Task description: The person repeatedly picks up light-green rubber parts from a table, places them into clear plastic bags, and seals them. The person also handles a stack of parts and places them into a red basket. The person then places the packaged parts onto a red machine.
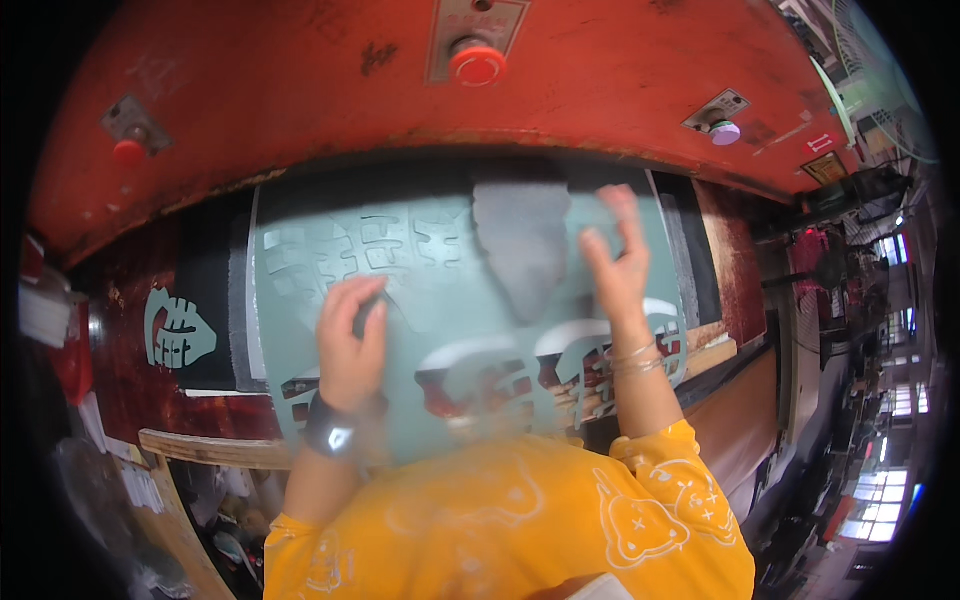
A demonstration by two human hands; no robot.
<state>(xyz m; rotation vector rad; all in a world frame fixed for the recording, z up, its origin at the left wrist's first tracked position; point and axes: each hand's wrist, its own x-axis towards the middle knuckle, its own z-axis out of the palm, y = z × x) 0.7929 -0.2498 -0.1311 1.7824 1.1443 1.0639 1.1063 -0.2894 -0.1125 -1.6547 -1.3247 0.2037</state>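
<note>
A pale green sheet [420, 357] lies across the machine bed, with cut-out shapes along its near part and cut lines at its far left. On it lies a grey, blade-shaped piece [524, 245] with a wavy left edge and a point toward me; its far end is in shadow. My right hand [618, 255] hovers just right of the grey piece, thumb and fingers apart, slightly blurred. My left hand [350, 335] is over the sheet's left part, fingers bent and thumb apart. I make out nothing held in either.
A red machine front [300, 90] spans the far side, carrying a large red push button [477, 63], a smaller red one [130, 150] and a pale one [725, 132]. A cut green piece [178, 328] lies at left. A wooden bar [212, 448] runs along the near edge.
</note>
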